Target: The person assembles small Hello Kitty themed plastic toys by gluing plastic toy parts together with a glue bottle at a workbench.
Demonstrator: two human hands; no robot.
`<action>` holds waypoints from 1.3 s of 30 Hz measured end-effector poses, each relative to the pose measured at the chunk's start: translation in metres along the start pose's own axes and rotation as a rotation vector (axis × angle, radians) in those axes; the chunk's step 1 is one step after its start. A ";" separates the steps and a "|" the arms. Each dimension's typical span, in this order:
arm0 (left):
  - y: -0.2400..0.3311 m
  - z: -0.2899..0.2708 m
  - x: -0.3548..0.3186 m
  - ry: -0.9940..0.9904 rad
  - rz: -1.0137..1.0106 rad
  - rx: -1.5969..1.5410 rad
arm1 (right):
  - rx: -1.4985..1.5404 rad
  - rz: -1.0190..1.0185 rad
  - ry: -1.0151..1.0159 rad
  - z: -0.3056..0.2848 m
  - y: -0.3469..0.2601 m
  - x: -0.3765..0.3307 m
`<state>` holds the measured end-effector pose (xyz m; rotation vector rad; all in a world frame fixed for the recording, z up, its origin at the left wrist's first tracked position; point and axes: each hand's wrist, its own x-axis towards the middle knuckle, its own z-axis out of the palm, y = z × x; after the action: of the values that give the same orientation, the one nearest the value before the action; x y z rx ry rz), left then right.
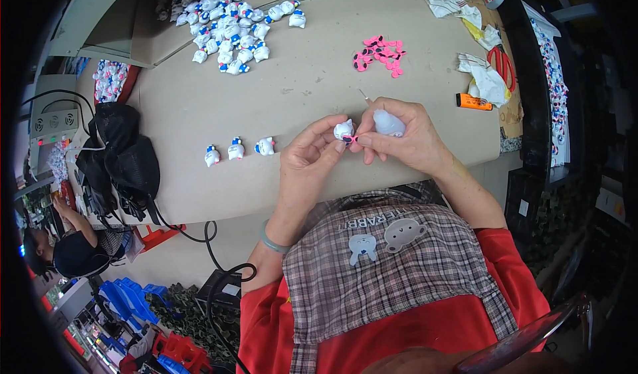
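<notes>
My left hand (302, 158) pinches a small white cat-like figurine (343, 130) between thumb and fingers. Against the figurine's front sits a tiny pair of pink sunglasses with dark lenses (349, 140), touched by the fingertips of my right hand (415, 135). A translucent squeeze bottle (388, 123) is tucked in that same right hand, and a thin needle tip (363, 94) pokes out beyond the knuckles. Left of my hands, a loose row of three white-and-blue figurines (236, 149) lies on the table. More pink sunglasses (380, 54) are heaped farther back.
A large pile of figurines (232, 32) covers the far left of the table (306, 75). At right lie crumpled cloths (485, 78), red-handled scissors (503, 67) and an orange box (474, 101). A black bag (123, 151) hangs at the left edge; another person (76, 244) sits beyond.
</notes>
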<state>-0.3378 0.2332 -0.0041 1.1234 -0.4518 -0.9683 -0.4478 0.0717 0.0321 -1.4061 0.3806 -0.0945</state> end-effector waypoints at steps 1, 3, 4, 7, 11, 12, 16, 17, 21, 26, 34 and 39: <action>0.001 0.001 0.000 -0.009 -0.006 -0.002 | 0.001 0.001 0.001 0.000 0.000 0.000; 0.003 0.003 -0.001 -0.002 -0.015 0.005 | -0.021 0.070 0.038 0.000 0.001 -0.001; 0.003 0.004 -0.001 0.006 -0.021 0.012 | -0.021 0.071 0.039 0.000 0.001 -0.001; 0.002 0.005 -0.001 0.004 -0.002 0.029 | -0.009 0.099 0.050 0.001 0.002 -0.002; 0.000 0.004 -0.002 -0.010 0.043 0.106 | 0.028 0.114 0.091 0.005 0.004 -0.003; 0.001 0.004 -0.002 -0.008 0.066 0.177 | 0.019 0.118 0.108 0.006 0.004 -0.003; -0.002 0.003 -0.003 -0.023 0.098 0.226 | 0.024 0.118 0.150 0.012 0.004 -0.006; -0.002 0.004 -0.003 -0.025 0.097 0.226 | 0.009 0.121 0.167 0.014 0.003 -0.006; -0.003 0.007 -0.004 -0.008 0.074 0.077 | -0.046 0.121 0.191 0.016 0.002 -0.009; -0.003 0.009 -0.006 -0.011 0.099 0.086 | -0.039 0.104 0.216 0.017 0.007 -0.010; -0.009 0.008 -0.003 0.044 0.073 0.062 | -0.104 0.018 0.301 0.022 0.015 -0.008; -0.006 0.000 -0.002 0.027 0.025 -0.121 | 0.019 -0.042 0.246 0.015 0.013 -0.005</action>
<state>-0.3413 0.2338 -0.0096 1.0185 -0.3800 -0.9455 -0.4497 0.0889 0.0225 -1.3875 0.5521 -0.3074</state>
